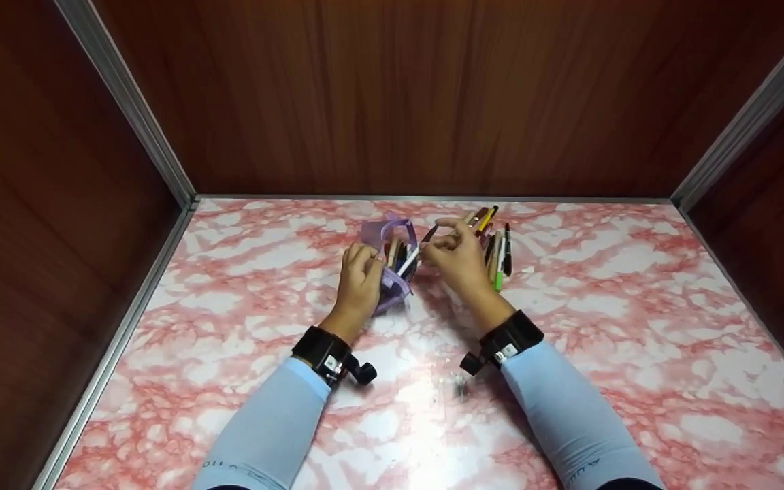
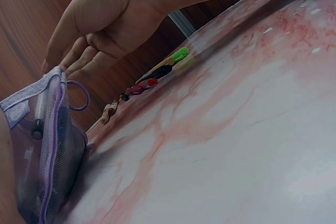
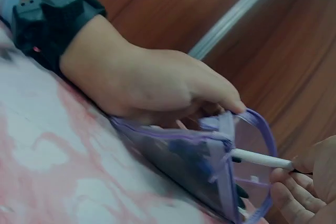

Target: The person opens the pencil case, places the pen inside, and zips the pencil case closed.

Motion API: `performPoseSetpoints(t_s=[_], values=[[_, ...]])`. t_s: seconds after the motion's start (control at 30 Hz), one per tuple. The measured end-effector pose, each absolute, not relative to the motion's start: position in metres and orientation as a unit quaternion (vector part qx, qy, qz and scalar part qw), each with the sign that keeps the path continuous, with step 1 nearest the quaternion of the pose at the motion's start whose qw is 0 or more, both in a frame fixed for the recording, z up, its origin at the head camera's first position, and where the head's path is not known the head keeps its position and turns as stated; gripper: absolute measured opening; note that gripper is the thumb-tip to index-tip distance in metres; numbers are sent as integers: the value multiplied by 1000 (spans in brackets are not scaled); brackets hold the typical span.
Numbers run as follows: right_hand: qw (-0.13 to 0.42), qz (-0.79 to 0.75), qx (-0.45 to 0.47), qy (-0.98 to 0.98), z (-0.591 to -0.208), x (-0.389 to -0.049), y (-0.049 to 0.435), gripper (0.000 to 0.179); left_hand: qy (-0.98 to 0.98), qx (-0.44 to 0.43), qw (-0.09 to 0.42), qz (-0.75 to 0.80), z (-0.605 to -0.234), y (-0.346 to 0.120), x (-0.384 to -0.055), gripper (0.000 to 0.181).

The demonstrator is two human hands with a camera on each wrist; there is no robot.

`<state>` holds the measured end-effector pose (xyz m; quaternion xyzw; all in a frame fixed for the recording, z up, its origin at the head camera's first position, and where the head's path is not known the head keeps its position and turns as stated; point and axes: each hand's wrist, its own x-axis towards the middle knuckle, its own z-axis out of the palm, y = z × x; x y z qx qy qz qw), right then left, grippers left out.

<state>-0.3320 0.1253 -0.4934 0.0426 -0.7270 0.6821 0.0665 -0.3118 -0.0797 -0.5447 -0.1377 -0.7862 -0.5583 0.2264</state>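
A purple mesh pencil pouch (image 1: 397, 297) with its zip mouth wide apart lies mid-table, several pens inside. At its rim, my left hand (image 1: 359, 278) grips the edge, thumb on the purple trim in the right wrist view. My right hand (image 1: 458, 260) pinches a white pen (image 3: 262, 159) by its dark end; the pen's other end reaches into the pouch mouth. In the left wrist view, the right hand (image 2: 118, 19) is above the pouch (image 2: 65, 145), and a pen shows through the mesh. The left hand's fingers are partly hidden behind the pouch there.
To the right of the right hand lies a loose group of pens, among them a black pen (image 1: 508, 250), a green-ended marker (image 1: 499, 280) and a yellow one (image 1: 486, 219). Wood-look panels (image 1: 392, 95) wall the red-and-white marbled table (image 1: 610, 327) at the back and sides.
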Motion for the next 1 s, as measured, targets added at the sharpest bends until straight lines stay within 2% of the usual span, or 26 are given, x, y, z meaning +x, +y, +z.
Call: performPoseSetpoints(t_s=[0.13,0.23,0.37,0.57,0.7,1.0], values=[[6,640,80,-764,-498,-327,120,67,-781,-144,230,-563,-546,-80,-312,20],[-27,569,126,-812,-499,-325,117,56,-777,-148,236,-564,-547,-80,-313,20],[-34,488,158,-858,-498,-324,116,37,-780,-148,237,-560,-547,-81,-314,19],[-27,482,155,-862,-496,-329,127,29,-785,-143,229,-557,-547,-81,-314,20],[-33,513,114,-850,-492,-334,142,25,-785,-144,228,-558,-546,-80,-314,20],[71,439,71,-893,-488,-353,199,28,-784,-144,230,-558,-545,-80,-312,20]])
